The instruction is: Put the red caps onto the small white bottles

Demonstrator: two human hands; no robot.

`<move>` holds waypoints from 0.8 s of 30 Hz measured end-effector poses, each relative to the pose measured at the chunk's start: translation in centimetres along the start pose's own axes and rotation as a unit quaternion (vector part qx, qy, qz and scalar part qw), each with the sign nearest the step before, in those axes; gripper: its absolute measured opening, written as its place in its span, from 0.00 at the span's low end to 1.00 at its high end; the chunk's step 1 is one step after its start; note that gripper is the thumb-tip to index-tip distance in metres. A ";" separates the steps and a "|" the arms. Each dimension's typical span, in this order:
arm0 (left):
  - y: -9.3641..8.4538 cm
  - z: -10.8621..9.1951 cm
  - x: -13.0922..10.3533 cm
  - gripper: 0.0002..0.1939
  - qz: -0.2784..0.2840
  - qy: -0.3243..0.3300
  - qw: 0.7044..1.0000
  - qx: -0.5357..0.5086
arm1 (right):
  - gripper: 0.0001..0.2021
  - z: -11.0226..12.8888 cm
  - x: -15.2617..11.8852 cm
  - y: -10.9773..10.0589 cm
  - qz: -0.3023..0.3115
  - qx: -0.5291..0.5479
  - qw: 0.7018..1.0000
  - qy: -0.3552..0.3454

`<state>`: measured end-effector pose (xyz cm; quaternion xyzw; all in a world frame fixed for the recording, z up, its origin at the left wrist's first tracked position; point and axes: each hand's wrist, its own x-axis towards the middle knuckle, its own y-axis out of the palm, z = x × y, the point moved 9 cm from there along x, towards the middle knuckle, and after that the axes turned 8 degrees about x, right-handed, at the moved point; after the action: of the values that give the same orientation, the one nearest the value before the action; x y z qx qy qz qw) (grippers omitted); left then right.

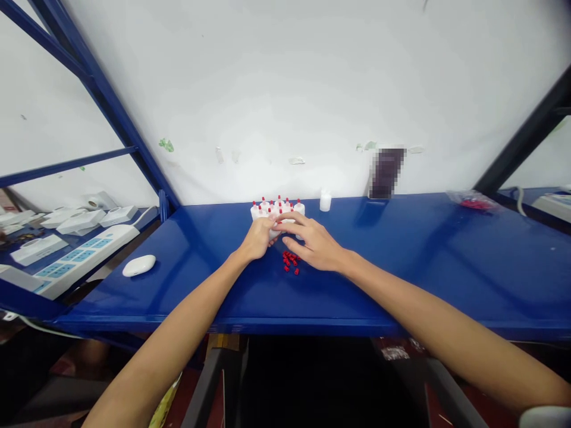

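My left hand (pixel 259 236) is closed around a small white bottle (pixel 273 232), which my fingers partly hide. My right hand (pixel 316 242) reaches in from the right, its fingers stretched over the held bottle's top and its thumb apart below them. A bit of red shows by those fingertips; whether they touch it I cannot tell. Just behind both hands stand several white bottles (pixel 255 210) with red tips, grouped upright. A small pile of loose red caps (pixel 291 260) lies on the blue table (pixel 357 297), under my right hand.
One white bottle (pixel 325 201) without a red tip stands apart near the wall. A blurred dark upright object (pixel 386 173) leans there. At left lie a white rounded case (pixel 139 266) and a power strip (pixel 82 258). A plastic bag (pixel 473 202) with red contents sits far right.
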<state>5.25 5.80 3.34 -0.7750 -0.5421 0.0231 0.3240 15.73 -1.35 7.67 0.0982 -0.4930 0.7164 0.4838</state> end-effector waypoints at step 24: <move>-1.9 -0.5 0.2 0.34 -0.044 0.040 0.962 0.265 | 0.07 -3.3 -0.3 -1.6 0.012 -0.202 0.978 0.057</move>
<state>3.96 6.09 4.81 -0.6369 -0.5368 0.1206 0.5401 18.25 1.22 6.82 -0.0482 -0.6003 0.6124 0.5122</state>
